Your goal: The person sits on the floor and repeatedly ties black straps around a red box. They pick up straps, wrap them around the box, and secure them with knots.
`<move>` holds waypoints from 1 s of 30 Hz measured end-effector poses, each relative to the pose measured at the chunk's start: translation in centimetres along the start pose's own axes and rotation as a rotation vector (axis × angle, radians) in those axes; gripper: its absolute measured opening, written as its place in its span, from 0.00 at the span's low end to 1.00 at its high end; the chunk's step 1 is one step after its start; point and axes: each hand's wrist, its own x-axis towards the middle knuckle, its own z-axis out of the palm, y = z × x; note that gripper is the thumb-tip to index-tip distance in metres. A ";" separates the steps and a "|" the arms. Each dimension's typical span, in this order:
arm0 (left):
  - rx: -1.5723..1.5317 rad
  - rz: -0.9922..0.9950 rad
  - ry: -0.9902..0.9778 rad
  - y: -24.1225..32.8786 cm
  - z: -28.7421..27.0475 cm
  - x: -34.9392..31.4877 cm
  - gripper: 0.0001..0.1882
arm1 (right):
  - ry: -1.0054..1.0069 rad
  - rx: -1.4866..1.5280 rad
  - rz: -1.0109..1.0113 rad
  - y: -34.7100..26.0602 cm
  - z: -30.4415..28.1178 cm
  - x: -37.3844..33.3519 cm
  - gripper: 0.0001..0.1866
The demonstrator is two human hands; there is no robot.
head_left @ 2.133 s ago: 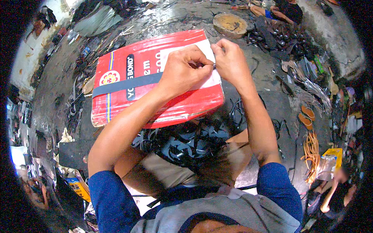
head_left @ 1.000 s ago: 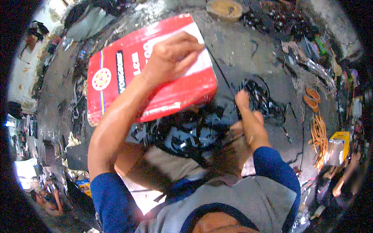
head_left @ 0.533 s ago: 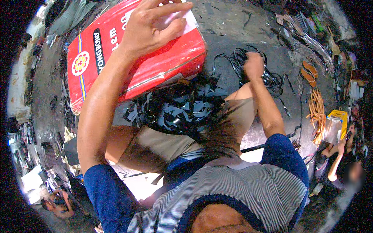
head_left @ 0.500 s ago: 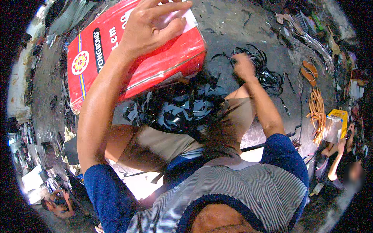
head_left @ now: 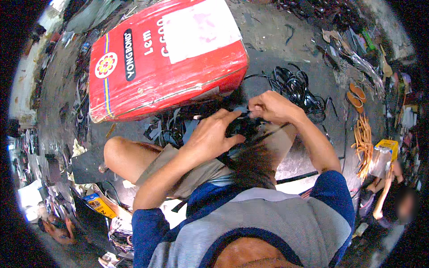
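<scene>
A: Entry one: your hands?

B: Your left hand (head_left: 209, 141): one, thumb and forefinger set wide apart, over the loose heap of flat black and grey strips (head_left: 166, 131) low before you. Your right hand (head_left: 274, 107): one, fingers drawn in narrow at the heap's right side; whether they hold a strip, I cannot tell.

A: Entry two: items near you?

B: Large red carton with a white panel (head_left: 147, 82): one, just beyond the heap. Tangle of thin, glossy black strips (head_left: 290, 82): one, near your right hand, right of the carton.

A: Entry three: your hazards?

B: Two, by my judgement. Crossed strips could snag and drag neighbours, should you tug one sharply. The tangle could mix into the heap, lying so close.
</scene>
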 end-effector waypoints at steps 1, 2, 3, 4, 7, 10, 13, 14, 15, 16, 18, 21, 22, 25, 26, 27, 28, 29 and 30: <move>-0.054 0.017 0.082 -0.8 1.8 0.3 0.23 | 0.032 0.076 -0.081 -1.8 -1.7 -1.2 0.10; -0.109 0.033 0.158 -1.3 3.1 0.5 0.23 | 0.061 0.157 -0.159 -3.2 -3.0 -2.3 0.12; -0.242 -0.016 0.170 -1.3 3.8 0.3 0.23 | 0.157 0.236 -0.223 -4.2 -4.1 -3.1 0.12; -0.377 -0.061 0.183 -1.3 4.3 0.0 0.23 | 0.254 0.312 -0.285 -5.3 -5.3 -3.7 0.12; -0.601 -0.223 0.346 0.2 2.6 -1.1 0.21 | 0.470 0.579 -0.186 -8.4 -8.8 -7.1 0.11; -0.167 0.008 0.628 0.3 -2.0 -3.1 0.16 | 0.499 0.668 -0.189 -7.2 -11.8 -9.7 0.09; -0.279 -0.055 0.535 1.6 -5.4 -5.2 0.12 | 0.408 -0.044 -0.135 -7.4 -11.6 -9.7 0.20; -0.163 -0.051 0.486 2.8 -6.4 -5.0 0.13 | 0.445 -0.122 -0.235 -9.2 -10.7 -8.7 0.26; -0.046 -0.055 0.440 4.3 -7.3 -4.8 0.15 | 0.485 -0.202 -0.338 -11.0 -9.7 -7.5 0.33; 0.067 -0.055 0.385 5.8 -8.1 -4.4 0.16 | 0.408 0.125 -0.417 -12.9 -8.3 -6.3 0.37; 0.030 -0.040 0.369 7.6 -9.2 -2.8 0.19 | 0.245 0.733 -0.449 -15.3 -5.5 -3.7 0.40; 0.164 -0.117 0.489 7.4 -13.2 -1.6 0.21 | 0.178 1.076 -0.257 -14.5 -3.8 -0.2 0.30; 0.156 -0.074 0.553 6.0 -15.2 -2.0 0.20 | 0.246 1.030 -0.335 -13.7 -5.0 -0.1 0.26; -0.085 -0.166 0.356 2.2 -21.8 -5.7 0.16 | 0.386 0.814 -0.442 -12.1 -8.5 0.0 0.13; -0.138 -0.226 0.267 0.9 -24.3 -6.9 0.14 | 0.394 0.767 -0.341 -12.3 -9.9 -0.4 0.10; -0.182 -0.236 0.291 -0.5 -26.3 -8.4 0.11 | 0.388 0.724 -0.254 -12.7 -11.5 -0.6 0.08; -0.232 -0.241 0.310 -1.9 -27.8 -9.4 0.09 | 0.352 0.695 -0.209 -13.1 -12.9 -0.5 0.07; -0.195 -0.357 0.342 -2.5 -29.3 -9.8 0.07 | 0.381 0.624 -0.210 -12.5 -13.9 0.3 0.06; -0.157 -0.472 0.376 -3.0 -30.7 -10.2 0.07 | 0.408 0.551 -0.213 -11.9 -14.8 1.2 0.07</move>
